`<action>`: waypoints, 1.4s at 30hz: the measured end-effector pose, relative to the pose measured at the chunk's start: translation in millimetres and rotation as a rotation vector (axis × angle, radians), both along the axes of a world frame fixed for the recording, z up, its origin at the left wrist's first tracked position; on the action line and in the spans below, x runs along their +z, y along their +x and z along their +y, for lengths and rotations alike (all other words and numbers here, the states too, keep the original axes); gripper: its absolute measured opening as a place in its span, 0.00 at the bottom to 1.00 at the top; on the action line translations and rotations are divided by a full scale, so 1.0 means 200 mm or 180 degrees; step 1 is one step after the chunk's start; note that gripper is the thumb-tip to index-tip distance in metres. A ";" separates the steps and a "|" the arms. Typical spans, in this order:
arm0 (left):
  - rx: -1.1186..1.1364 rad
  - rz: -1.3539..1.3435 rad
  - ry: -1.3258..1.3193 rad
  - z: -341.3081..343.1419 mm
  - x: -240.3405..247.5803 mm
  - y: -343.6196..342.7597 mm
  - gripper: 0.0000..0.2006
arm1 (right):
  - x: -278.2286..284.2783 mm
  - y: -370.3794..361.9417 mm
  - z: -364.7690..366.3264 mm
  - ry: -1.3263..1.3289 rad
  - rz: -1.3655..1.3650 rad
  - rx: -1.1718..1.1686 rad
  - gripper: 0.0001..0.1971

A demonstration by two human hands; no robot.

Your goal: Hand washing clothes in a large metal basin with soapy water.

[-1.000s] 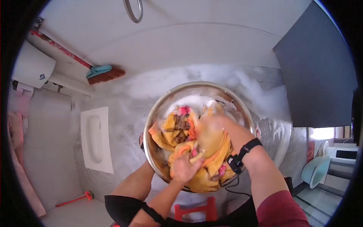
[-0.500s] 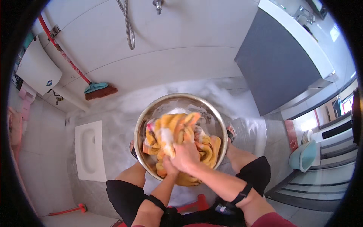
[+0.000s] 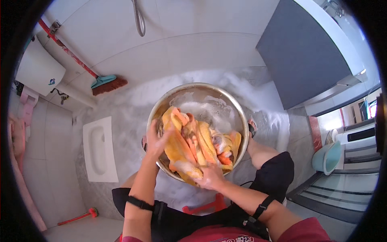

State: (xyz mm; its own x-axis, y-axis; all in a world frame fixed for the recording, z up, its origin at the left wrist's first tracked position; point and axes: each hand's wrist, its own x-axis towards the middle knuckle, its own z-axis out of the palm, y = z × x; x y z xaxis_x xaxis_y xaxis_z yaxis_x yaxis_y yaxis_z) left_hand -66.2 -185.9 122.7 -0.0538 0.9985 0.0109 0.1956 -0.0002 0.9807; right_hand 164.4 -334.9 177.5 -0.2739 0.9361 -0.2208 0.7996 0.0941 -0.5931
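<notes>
A round metal basin (image 3: 238, 117) stands on the wet floor between my knees, with soapy water and foam in its far half. A yellow and orange cloth (image 3: 193, 145), wet and sudsy, is bunched up over the basin's near side. My left hand (image 3: 156, 139) grips the cloth's left edge near the basin rim. My right hand (image 3: 211, 177), covered in suds, holds the cloth's lower end at the near rim. Both forearms come in from the lower edge, each with a dark strap.
Foam spreads over the grey floor (image 3: 129, 105) around the basin. A broom with a red handle (image 3: 105, 82) leans on the wall at the left. A white floor-level pan (image 3: 98, 149) lies left, a dark door (image 3: 302, 56) right, a teal bucket (image 3: 326, 157) beyond it.
The cloth has been pulled up and stretched lengthwise across the basin. My left hand moved out to the left rim, and my right hand dropped to the near rim.
</notes>
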 end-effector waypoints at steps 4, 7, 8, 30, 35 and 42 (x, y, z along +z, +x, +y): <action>-0.0319 0.2113 -0.1183 0.12 0.07 0.29 0.57 | -0.21 0.08 0.07 0.0081 0.0214 0.0096 0.26; 0.0026 0.2440 -0.1588 0.23 -0.13 0.35 0.61 | -0.31 0.06 0.21 -0.0311 -0.0020 0.0071 0.31; 0.0038 0.2509 -0.1798 0.31 -0.16 0.34 0.60 | -0.39 0.04 0.24 -0.0012 -0.0304 -0.0051 0.33; -0.0589 0.2462 -0.0753 0.41 -0.30 0.29 0.30 | -0.53 0.09 0.96 -0.0508 -0.0443 -0.1444 0.22; -0.1198 0.2312 -0.0394 -0.14 0.33 0.39 0.24 | -0.18 0.18 0.52 -0.0191 -0.0286 -0.0974 0.29; -0.2594 0.2425 -0.0082 -0.67 0.45 0.45 0.16 | -0.21 0.34 0.01 0.0450 -0.0138 -0.0013 0.29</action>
